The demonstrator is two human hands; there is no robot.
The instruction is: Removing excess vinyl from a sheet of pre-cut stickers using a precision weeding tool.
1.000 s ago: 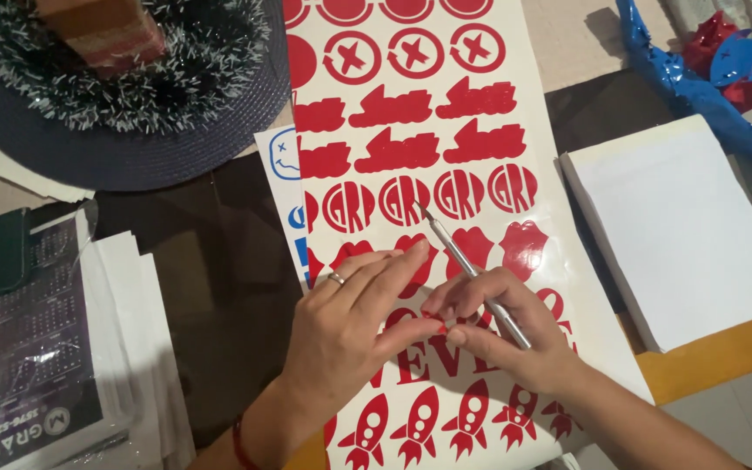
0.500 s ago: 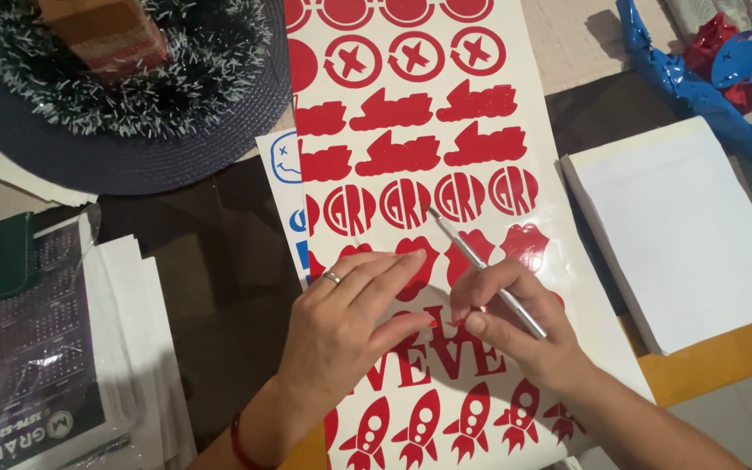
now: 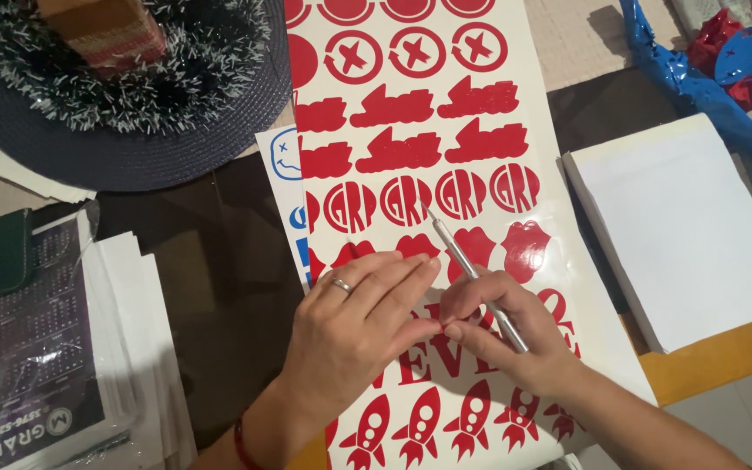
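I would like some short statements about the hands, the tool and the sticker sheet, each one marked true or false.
1. The right hand holds a thin silver tool. True.
2. The left hand wears a ring. True.
3. The shapes on the sticker sheet are green. False: they are red on a white backing.
4. A stack of white paper lies to the right of the sheet. True.
5. The left hand lies on the dark round hat. False: it lies flat on the sticker sheet, and the hat is apart, at the upper left.
6. Both hands are empty. False: the right one grips the tool.
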